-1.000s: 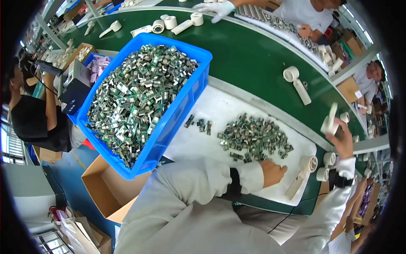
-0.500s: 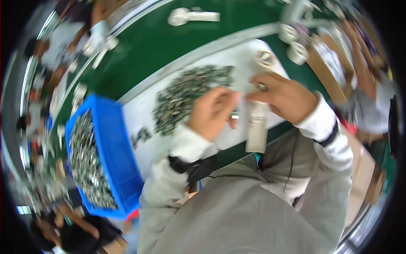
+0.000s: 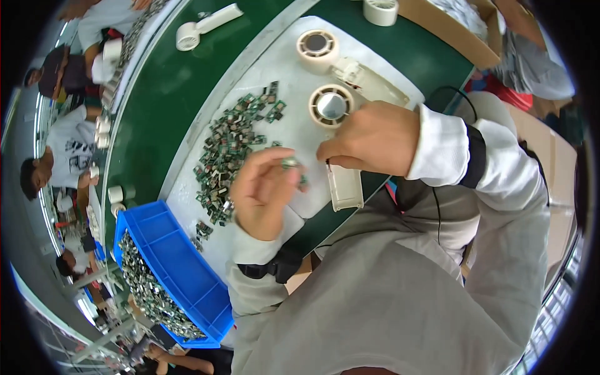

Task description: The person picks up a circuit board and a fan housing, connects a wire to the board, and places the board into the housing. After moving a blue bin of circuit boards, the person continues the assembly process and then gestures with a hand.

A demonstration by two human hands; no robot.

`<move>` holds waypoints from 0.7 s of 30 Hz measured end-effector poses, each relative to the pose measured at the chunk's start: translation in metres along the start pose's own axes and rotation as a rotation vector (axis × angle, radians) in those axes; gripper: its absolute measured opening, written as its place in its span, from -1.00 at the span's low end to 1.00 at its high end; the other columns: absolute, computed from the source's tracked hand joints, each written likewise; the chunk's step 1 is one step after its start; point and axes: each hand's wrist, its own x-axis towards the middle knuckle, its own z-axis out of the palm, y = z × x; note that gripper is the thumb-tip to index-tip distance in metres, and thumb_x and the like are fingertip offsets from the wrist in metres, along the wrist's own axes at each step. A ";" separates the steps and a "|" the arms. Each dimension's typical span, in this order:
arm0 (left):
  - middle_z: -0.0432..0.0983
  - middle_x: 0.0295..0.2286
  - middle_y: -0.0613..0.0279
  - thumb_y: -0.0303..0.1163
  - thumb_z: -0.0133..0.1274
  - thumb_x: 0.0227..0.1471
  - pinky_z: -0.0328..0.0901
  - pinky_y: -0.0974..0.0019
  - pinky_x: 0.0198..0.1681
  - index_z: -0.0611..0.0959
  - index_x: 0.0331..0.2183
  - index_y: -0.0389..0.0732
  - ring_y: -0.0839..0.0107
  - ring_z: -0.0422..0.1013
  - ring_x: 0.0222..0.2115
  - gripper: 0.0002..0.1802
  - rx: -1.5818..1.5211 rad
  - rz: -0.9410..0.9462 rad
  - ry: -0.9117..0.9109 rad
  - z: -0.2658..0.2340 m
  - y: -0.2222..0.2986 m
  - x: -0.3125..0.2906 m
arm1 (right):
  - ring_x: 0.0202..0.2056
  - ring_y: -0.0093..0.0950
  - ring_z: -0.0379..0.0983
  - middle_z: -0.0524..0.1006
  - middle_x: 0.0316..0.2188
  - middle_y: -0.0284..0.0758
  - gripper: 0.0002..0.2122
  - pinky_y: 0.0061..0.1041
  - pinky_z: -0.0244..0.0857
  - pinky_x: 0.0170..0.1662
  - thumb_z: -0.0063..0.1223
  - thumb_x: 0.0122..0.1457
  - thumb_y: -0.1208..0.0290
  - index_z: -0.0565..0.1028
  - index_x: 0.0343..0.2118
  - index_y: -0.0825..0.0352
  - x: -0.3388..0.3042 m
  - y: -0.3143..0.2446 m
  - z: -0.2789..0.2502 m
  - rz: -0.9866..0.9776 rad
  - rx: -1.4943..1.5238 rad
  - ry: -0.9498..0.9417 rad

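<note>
"Fan housing (image 3: 331, 106): where is it?"

"From my remote seat, I see it on the white sheet (image 3: 290, 125), its handle reaching past the edge."

"And your grip?"

"My right hand (image 3: 378, 137) bunches its fingers over the handle; I can't tell what they hold. My left hand (image 3: 259, 194) pinches a small green circuit board (image 3: 289, 163)."

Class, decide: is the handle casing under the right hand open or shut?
Open: the casing shows its hollow inside below the right hand.
</note>
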 end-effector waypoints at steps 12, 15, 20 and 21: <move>0.58 -0.39 0.18 -0.56 0.12 0.02 0.45 0.41 -0.33 0.60 -0.20 -0.29 0.50 0.52 -0.44 -0.77 0.056 0.027 -0.154 0.012 -0.009 -0.017 | -0.65 -0.58 0.40 0.51 -0.62 -0.28 -0.82 -0.57 0.25 -0.54 0.06 0.08 0.69 0.60 -0.25 0.42 0.014 -0.027 0.001 0.193 0.395 0.074; 0.57 -0.37 0.16 -0.55 0.12 0.03 0.45 0.41 -0.31 0.61 -0.23 -0.30 0.49 0.53 -0.42 -0.81 -0.191 -0.120 -0.098 0.006 -0.007 -0.015 | -0.66 -0.64 0.35 0.49 -0.64 -0.32 -0.84 -0.61 0.19 -0.55 0.09 0.08 0.69 0.61 -0.26 0.42 0.011 -0.026 0.012 0.245 0.361 0.126; 0.57 -0.35 0.12 -0.52 0.12 0.06 0.45 0.40 -0.30 0.63 -0.20 -0.29 0.46 0.54 -0.41 -0.79 -0.162 0.046 0.133 0.012 -0.021 -0.012 | -0.66 -0.74 0.24 0.43 -0.70 -0.45 -0.87 -0.67 0.07 -0.58 0.18 0.07 0.65 0.61 -0.29 0.43 0.013 -0.028 0.012 0.311 0.288 0.202; 0.57 -0.35 0.12 -0.52 0.12 0.06 0.45 0.40 -0.30 0.63 -0.20 -0.29 0.46 0.54 -0.41 -0.79 -0.164 0.055 0.135 0.011 -0.022 -0.010 | -0.67 -0.75 0.22 0.42 -0.71 -0.46 -0.88 -0.67 0.05 -0.58 0.20 0.07 0.64 0.62 -0.30 0.43 0.014 -0.029 0.010 0.325 0.279 0.199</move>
